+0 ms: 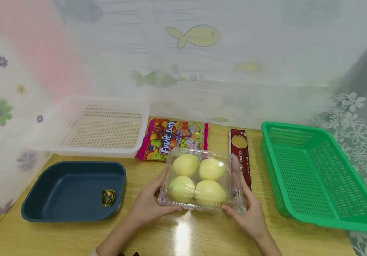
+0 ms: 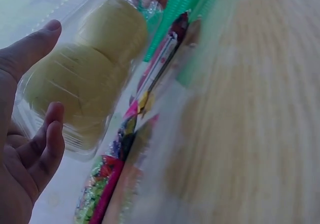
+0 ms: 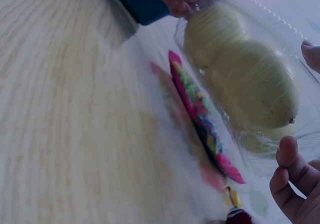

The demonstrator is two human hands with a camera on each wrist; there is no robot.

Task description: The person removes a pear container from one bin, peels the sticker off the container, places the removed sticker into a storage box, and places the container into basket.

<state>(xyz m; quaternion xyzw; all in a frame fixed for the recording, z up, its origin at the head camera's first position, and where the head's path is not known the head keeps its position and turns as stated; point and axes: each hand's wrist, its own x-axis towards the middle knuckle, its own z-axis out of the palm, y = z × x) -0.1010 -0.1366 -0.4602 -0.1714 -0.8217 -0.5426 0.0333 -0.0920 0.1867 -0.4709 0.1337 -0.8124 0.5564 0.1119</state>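
A clear plastic clamshell box (image 1: pixel 231 206) packed with several pale yellow-green fruits (image 1: pixel 186 164) is held up off the table between both hands. The left hand (image 1: pixel 148 199) grips its left side, thumb along the front edge. On the right side, the right hand (image 1: pixel 250 209) grips it, with the thumb at the front corner and the fingers up along the side. The left wrist view shows the left thumb and curled fingers about the box end (image 2: pixel 75 92); the right wrist view shows the opposite end (image 3: pixel 255 84). A candy bag (image 1: pixel 180 137) lies behind the box.
A dark blue basin (image 1: pixel 71 177) with a small dark wrapped item (image 1: pixel 108 197) stands left. Behind it is a white basket (image 1: pixel 132 151). A red spaghetti pack (image 1: pixel 239 142) lies right of the candy bag, and a green basket (image 1: pixel 305 177) stands at the right.
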